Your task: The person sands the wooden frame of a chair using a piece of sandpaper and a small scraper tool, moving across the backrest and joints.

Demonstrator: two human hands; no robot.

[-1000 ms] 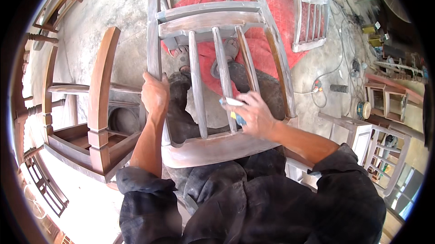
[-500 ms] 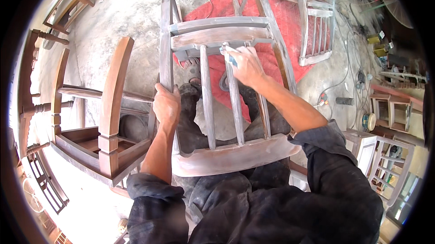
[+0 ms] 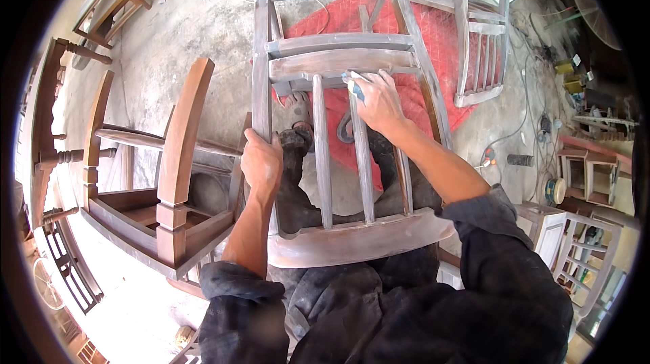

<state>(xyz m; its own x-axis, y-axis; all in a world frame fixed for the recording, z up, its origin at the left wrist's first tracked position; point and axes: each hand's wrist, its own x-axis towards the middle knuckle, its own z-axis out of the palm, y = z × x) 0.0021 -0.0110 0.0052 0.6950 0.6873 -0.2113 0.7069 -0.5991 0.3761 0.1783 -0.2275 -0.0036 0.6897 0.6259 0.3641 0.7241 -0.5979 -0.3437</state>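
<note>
Head view: the chair frame point(image 3: 359, 241) is lying over the person's legs point(image 3: 295, 185), stretching from the centre toward twelve o'clock. At nine, the left hand point(image 3: 262, 159) is gripping its side rail point(image 3: 261, 59), apparently steadying it. Between one and two, the right hand point(image 3: 380, 103) is pinching a small blue-and-white pad point(image 3: 358, 91), probably to suit the narrow middle slat point(image 3: 361, 154). Three slats point(image 3: 322, 154) are showing, plus one pad; one brown chair point(image 3: 184, 137) is sitting between eight and nine.

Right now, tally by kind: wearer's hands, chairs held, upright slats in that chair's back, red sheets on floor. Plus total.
Hands: 2 (left hand, right hand)
Held chair: 1
Slats: 3 (left slat, middle slat, right slat, partly hidden)
Red sheet: 1
Total: 7
</note>
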